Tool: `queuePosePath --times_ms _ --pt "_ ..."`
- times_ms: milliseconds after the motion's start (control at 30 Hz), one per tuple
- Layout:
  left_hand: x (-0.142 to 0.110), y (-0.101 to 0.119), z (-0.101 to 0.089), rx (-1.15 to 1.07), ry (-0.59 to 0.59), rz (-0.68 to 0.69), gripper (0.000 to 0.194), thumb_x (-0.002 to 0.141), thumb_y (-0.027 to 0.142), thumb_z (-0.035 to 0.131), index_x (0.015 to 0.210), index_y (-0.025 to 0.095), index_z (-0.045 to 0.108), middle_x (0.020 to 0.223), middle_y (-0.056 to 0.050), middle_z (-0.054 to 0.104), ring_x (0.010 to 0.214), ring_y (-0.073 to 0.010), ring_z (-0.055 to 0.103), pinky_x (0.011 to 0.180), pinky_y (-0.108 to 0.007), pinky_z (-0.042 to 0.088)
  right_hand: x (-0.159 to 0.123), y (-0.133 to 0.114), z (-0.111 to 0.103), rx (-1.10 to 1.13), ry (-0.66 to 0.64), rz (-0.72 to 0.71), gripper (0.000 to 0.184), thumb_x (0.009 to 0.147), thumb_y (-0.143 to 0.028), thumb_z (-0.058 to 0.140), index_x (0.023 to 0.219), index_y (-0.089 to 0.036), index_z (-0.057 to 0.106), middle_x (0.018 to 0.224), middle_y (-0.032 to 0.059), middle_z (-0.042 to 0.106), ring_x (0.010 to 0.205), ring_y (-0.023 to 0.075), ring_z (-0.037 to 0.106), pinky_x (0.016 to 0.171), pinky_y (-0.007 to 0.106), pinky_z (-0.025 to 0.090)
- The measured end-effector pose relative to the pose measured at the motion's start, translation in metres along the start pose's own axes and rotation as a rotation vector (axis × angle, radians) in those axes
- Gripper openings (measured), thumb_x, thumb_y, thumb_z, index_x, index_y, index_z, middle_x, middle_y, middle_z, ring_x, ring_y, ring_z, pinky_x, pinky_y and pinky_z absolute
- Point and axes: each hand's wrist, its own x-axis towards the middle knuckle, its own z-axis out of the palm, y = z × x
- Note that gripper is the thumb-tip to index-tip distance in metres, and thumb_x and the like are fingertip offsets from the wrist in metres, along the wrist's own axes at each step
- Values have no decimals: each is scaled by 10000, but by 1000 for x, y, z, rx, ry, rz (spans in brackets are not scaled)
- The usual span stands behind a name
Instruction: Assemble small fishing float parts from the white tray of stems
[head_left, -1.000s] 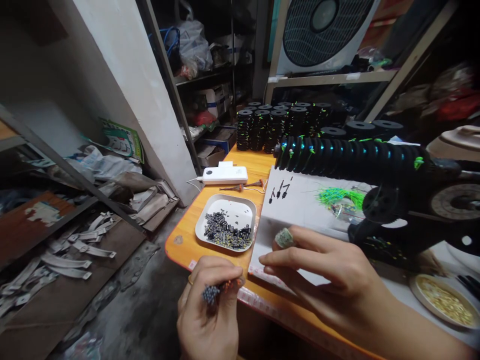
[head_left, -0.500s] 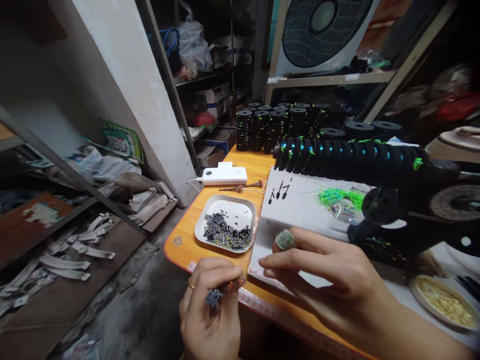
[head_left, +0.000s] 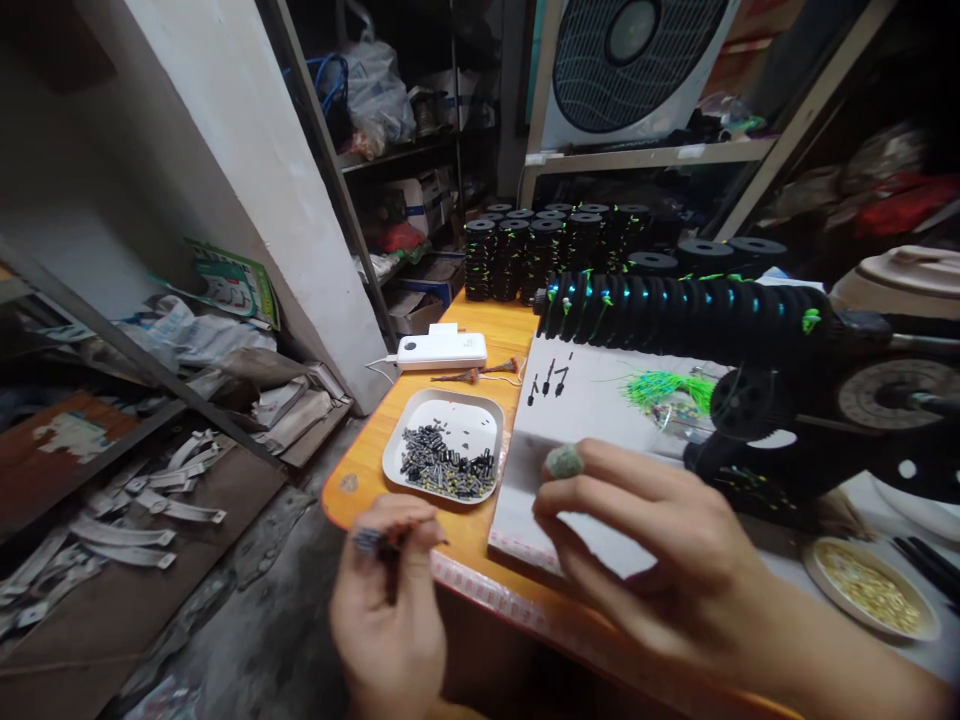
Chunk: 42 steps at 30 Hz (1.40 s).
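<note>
My left hand (head_left: 394, 610), below the tray and just off the table's front edge, is closed around a bundle of thin dark strands (head_left: 367, 541) with blue-grey ends and some orange-brown showing. Over the front of the white board (head_left: 517, 500) is my right hand (head_left: 660, 540), thumb and fingertips pressed together. A grey-green wrap (head_left: 564, 461) covers one of its fingertips. Whatever those fingers pinch, if anything, is too small to make out. Between and beyond the hands stands a white tray (head_left: 490, 415) of small black and grey tubular pieces, some with yellow.
Several dark little parts (head_left: 547, 380) lie on the board near green strands (head_left: 667, 390). A black ribbed roller machine (head_left: 675, 310) stands right, spool stacks (head_left: 514, 260) behind. Beyond the tray are a white power strip (head_left: 441, 350) and orange-ended bundles (head_left: 457, 377). A bowl (head_left: 874, 590) holds gold pieces.
My left hand has moved down and left, turning the bundle. My right hand stays over the board with its thumb and fingers drawn closer together. The view has shifted slightly.
</note>
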Motion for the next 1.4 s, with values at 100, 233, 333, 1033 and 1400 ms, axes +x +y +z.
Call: queuePosePath --times_ms 100,233,333,1033,1400 --pt "7 -10 -13 171 -188 -112 99 934 162 602 869 234 625 800 17 652 758 -150 642 723 -230 503 2 3 -6 -68 11 -15 122 922 -46 559 927 -135 642 764 10 511 653 111 460 563 228 363" --pt "6 -16 -12 340 -645 -149 184 951 145 517 1015 209 677 1035 -77 689 970 -229 658 852 -337 494 3 1 -8 34 -42 29 129 913 -36 529 917 -142 603 788 9 518 670 105 478 585 215 386" --pt "4 -13 -4 305 -624 -216 270 939 188 560 1199 225 626 1175 -93 619 1026 -224 631 874 -338 493 4 0 -7 83 -40 93 115 894 -53 561 875 -150 619 779 5 524 682 107 494 599 215 388" --pt "-11 30 30 -435 -384 -694 198 937 421 631 1016 241 654 968 -44 673 913 -187 617 839 -272 481 2 2 13 160 155 182 123 875 -80 636 821 -121 739 662 3 546 634 110 494 572 217 377" --pt "-18 30 34 -294 -262 -621 234 912 443 654 1026 239 662 1073 -102 687 1041 -246 621 807 -275 489 0 2 14 159 147 162 130 884 -88 636 853 -149 746 662 -1 553 628 105 491 556 199 380"
